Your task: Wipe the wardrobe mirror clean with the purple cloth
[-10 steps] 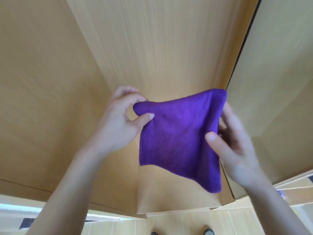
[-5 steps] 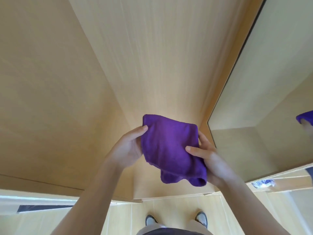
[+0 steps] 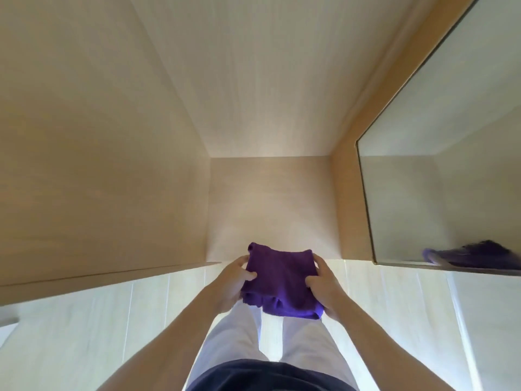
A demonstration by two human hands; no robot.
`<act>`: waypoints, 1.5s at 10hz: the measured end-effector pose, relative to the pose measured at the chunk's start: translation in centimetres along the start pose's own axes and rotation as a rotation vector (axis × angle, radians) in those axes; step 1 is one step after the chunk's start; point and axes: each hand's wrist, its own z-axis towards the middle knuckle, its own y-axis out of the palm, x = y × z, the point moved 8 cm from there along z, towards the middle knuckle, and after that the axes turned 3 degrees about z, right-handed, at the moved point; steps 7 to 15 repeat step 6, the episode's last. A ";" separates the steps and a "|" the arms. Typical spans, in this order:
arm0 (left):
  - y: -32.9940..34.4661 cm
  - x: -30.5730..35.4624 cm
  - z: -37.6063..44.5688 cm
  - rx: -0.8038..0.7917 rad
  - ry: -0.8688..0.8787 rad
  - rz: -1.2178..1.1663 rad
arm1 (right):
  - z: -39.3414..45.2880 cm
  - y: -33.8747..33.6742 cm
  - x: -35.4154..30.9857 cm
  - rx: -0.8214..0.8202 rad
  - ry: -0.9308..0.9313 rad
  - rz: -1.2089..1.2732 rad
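Note:
The purple cloth (image 3: 277,280) is folded into a small pad and held low in front of me, above my legs. My left hand (image 3: 232,280) grips its left edge, thumb on top. My right hand (image 3: 324,286) grips its right edge the same way. The wardrobe mirror (image 3: 439,176) is on the open door at the right, apart from the cloth. A blurred purple reflection of the cloth shows in the mirror's lower corner.
An open wooden wardrobe compartment (image 3: 267,204) lies straight ahead, with a side panel (image 3: 93,165) on the left. Pale tiled floor (image 3: 84,334) spreads below. My light trousers (image 3: 234,334) and dark top are at the bottom.
The cloth went from hanging spread out to folded small. Both hands dropped lower with it, and the view tilted down so the floor and my legs show.

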 end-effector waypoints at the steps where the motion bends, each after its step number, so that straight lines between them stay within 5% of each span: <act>1: -0.6 0.0 2.9 0.079 -0.014 0.025 | 3.4 0.7 -0.6 -0.015 0.005 -0.143; 4: -1.8 4.4 13.1 0.255 0.160 0.123 | 13.3 0.7 -5.3 0.074 -0.185 -0.064; 6: -4.0 2.6 22.5 0.319 0.117 0.027 | 23.9 2.1 -0.7 0.029 -0.132 0.093; 15: -4.0 2.6 22.5 0.319 0.117 0.027 | 23.9 2.1 -0.7 0.029 -0.132 0.093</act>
